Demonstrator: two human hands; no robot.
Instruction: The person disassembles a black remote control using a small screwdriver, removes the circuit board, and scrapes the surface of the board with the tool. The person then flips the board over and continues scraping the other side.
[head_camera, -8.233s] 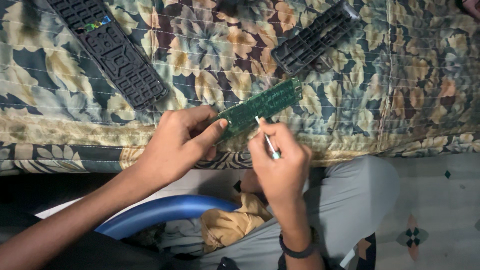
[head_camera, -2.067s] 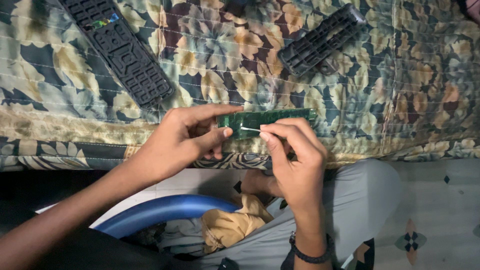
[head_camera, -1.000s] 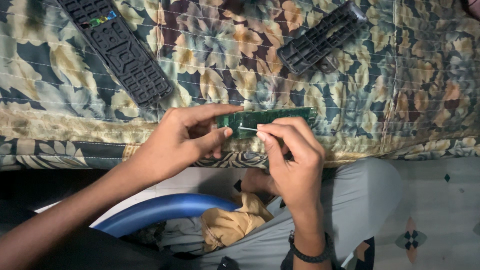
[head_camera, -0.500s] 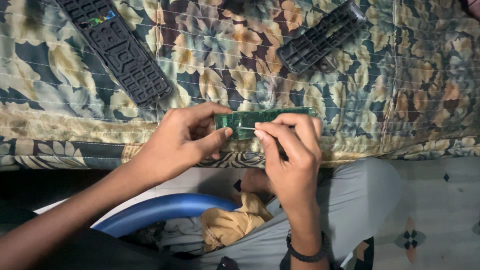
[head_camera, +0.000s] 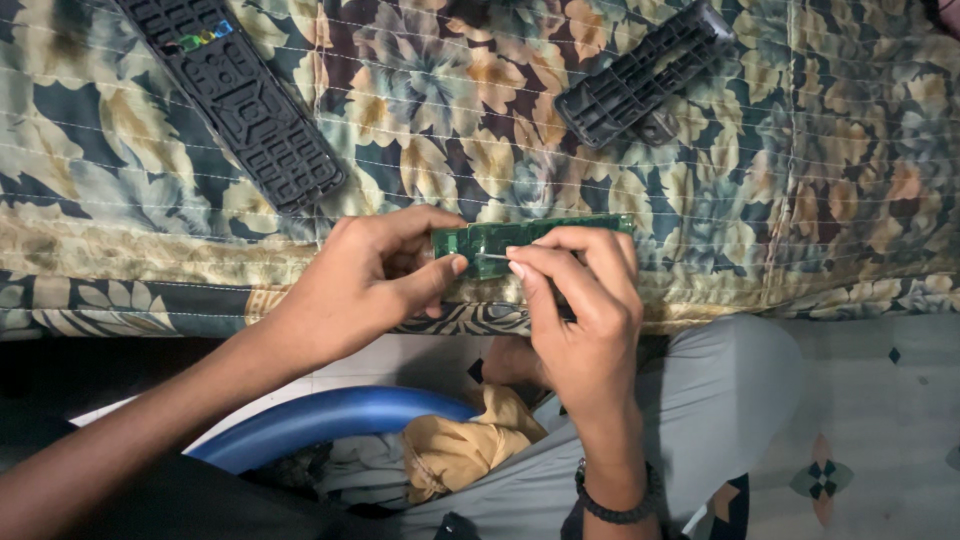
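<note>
The left hand (head_camera: 375, 275) pinches the near end of a long green circuit board (head_camera: 500, 238) between thumb and curled fingers, closed firmly on it, so the board is propped steady over the front edge of the bed (head_camera: 140, 250) with one flat face turned toward the camera. Gripping it by the end leaves most of its length bare for work.

The right hand (head_camera: 580, 300) is closed around a thin pale stick (head_camera: 492, 256), possibly a cotton swab or fine tool; what kind cannot be told. Thumb and forefinger hold it close to its tip, pen-fashion, which suits fine, light strokes. The tip lies against the board just beside the left thumb, so the two hands brace one another.

On the floral bedspread, well apart from the hands, lie two black pieces: a remote-control front shell (head_camera: 235, 95) with its button grid, to the left, and a ribbed back shell (head_camera: 640, 75) to the right. They are set aside within reach but out of the way. A dark beaded bracelet (head_camera: 615, 505) circles the right wrist.
</note>
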